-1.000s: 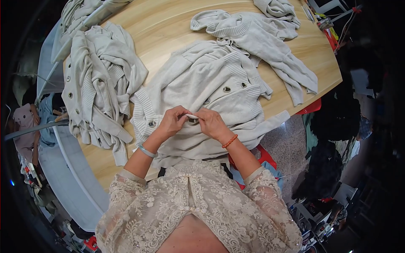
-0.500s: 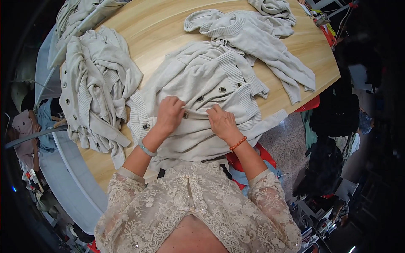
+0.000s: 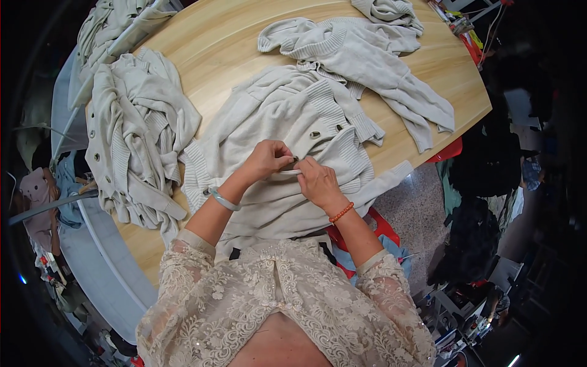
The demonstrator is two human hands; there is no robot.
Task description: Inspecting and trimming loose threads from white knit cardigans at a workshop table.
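A cream knit cardigan [image 3: 257,119] with dark buttons lies spread on the table in front of me. Along its button band, my left hand [image 3: 269,160] pinches the knit beside a dark button [image 3: 296,159]. My right hand [image 3: 319,182] grips the same band just to the right, its fingertips almost meeting the left ones. Another button [image 3: 315,134] shows farther up the front. My fingers partly hide the button and the fabric between them.
Another buttoned cream cardigan [image 3: 131,134] is heaped on the left of the wooden table [image 3: 211,43]. A cream knit garment [image 3: 361,52] lies at the far right, one sleeve near the edge. A red stool [image 3: 382,227] stands below the table's right edge.
My left hand has moved right and slightly down along the band, close to the right hand. The right hand has shifted slightly down, still gripping the cardigan.
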